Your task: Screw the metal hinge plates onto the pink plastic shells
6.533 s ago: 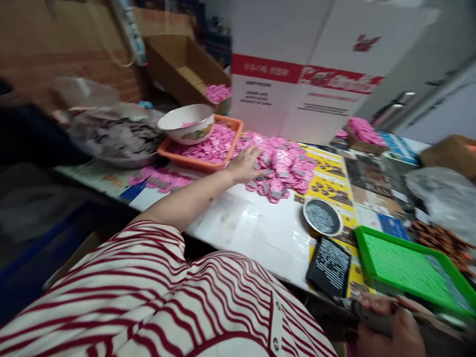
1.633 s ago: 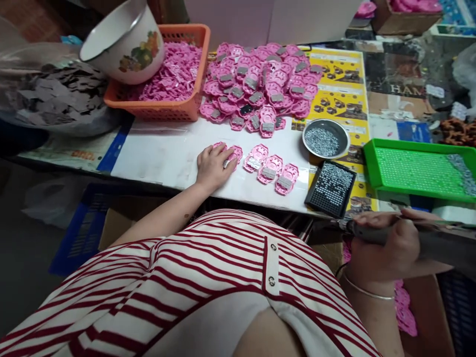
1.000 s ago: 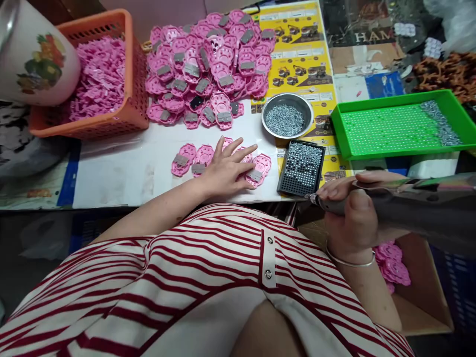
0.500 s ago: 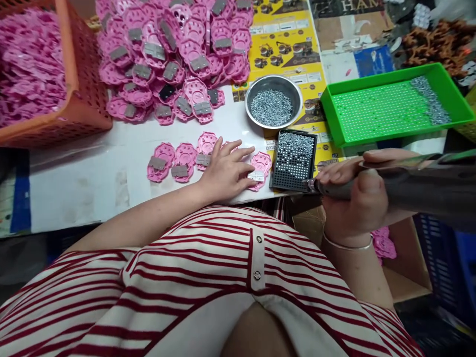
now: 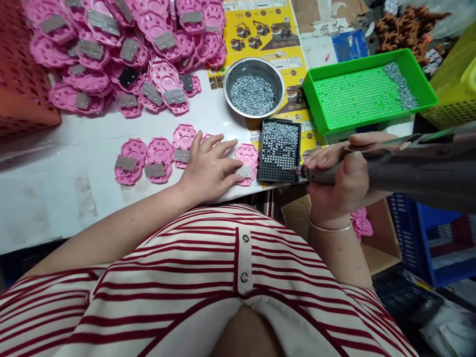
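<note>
My left hand (image 5: 208,168) lies with fingers spread over a row of pink plastic parts, its fingertips at the pink part with a metal plate (image 5: 247,161) on the right end. Part of the row is hidden under the hand. To its left lie more pink parts, such as one with a grey plate (image 5: 130,163). My right hand (image 5: 340,181) is wrapped round an electric screwdriver (image 5: 405,171). The tool lies nearly level, its tip at the lower right corner of a black perforated tray (image 5: 279,171) holding many small screws.
A metal bowl of screws (image 5: 254,59) stands behind the black tray. A green tray (image 5: 357,99) with screws is at right. Piled pink parts (image 5: 163,74) and an orange crate (image 5: 26,99) occupy the left. Below the table edge sits a cardboard box (image 5: 385,243) beside a blue crate (image 5: 399,233).
The whole view has shifted, so the table things appear further left. My left hand stays spread on the row, and the screwdriver tip remains at the black tray's corner.
</note>
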Demonstrator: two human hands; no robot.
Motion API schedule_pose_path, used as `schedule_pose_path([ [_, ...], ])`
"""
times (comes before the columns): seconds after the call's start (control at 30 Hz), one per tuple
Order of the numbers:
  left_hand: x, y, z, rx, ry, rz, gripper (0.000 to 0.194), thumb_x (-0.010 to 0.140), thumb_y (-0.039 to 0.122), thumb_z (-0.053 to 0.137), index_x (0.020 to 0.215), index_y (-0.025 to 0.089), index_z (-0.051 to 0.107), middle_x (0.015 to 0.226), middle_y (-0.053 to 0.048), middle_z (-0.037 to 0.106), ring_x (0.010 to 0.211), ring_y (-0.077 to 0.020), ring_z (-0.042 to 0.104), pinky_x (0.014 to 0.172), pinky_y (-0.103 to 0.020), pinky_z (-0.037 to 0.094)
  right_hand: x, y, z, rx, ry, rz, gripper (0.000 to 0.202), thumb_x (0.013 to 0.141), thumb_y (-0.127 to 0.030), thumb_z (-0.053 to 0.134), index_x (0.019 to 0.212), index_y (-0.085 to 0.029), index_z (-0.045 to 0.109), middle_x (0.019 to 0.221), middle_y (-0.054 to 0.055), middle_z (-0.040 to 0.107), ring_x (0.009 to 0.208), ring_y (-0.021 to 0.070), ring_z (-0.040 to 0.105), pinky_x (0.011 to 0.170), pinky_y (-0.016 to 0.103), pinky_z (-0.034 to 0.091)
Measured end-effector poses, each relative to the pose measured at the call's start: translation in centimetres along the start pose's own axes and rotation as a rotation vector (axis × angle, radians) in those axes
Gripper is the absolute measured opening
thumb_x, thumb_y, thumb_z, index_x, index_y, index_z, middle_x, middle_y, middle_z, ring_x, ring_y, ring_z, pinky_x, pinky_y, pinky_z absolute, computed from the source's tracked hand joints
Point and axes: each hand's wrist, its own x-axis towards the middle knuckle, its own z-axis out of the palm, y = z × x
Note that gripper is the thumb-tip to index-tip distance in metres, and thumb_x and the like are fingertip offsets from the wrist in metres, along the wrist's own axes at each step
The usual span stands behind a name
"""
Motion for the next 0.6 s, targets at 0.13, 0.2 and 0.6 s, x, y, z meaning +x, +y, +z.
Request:
schedule_pose_path([
  [0.13,0.07,0.48,-0.4,0.031,-0.034,-0.023,0.026,0.09,0.049,0.068,0.1,0.027,0.075,0.139,-0.003,0.061,0.134,-0.035,0.044,0.119,-0.068,0.019,-0.28,0.55,0.04,-0.007,0.031,-0.075,0.033,0.08,-0.051,0.067,0.098,-0.027,0.053,0.094,-0.001,0.059,0.046,0.0045,0.048,0.044,0.029,0.042],
  [0.2,0.05,0.46,-0.33,0.036,-0.028,-0.027,0.025,0.088,0.049,0.07,0.1,0.028,0.076,0.139,-0.003,0.061,0.134,-0.0346,0.045,0.119,-0.068,0.019,-0.35,0.57,0.07,-0.03,0.001,-0.065,0.032,0.082,-0.053,0.065,0.098,-0.028,0.055,0.091,-0.002,0.058,0.046,0.0046,0.046,0.044,0.028,0.042],
  [0.6,-0.1,0.36,-0.02,0.037,-0.01,-0.036,0.022,0.087,0.047,0.071,0.1,0.03,0.077,0.137,-0.002,0.062,0.134,-0.0342,0.045,0.119,-0.066,0.019,-0.36,0.95,-0.55,-0.035,-0.061,-0.015,0.034,0.079,-0.059,0.065,0.098,-0.033,0.056,0.079,-0.004,0.058,0.043,0.0073,0.042,0.042,0.029,0.04],
])
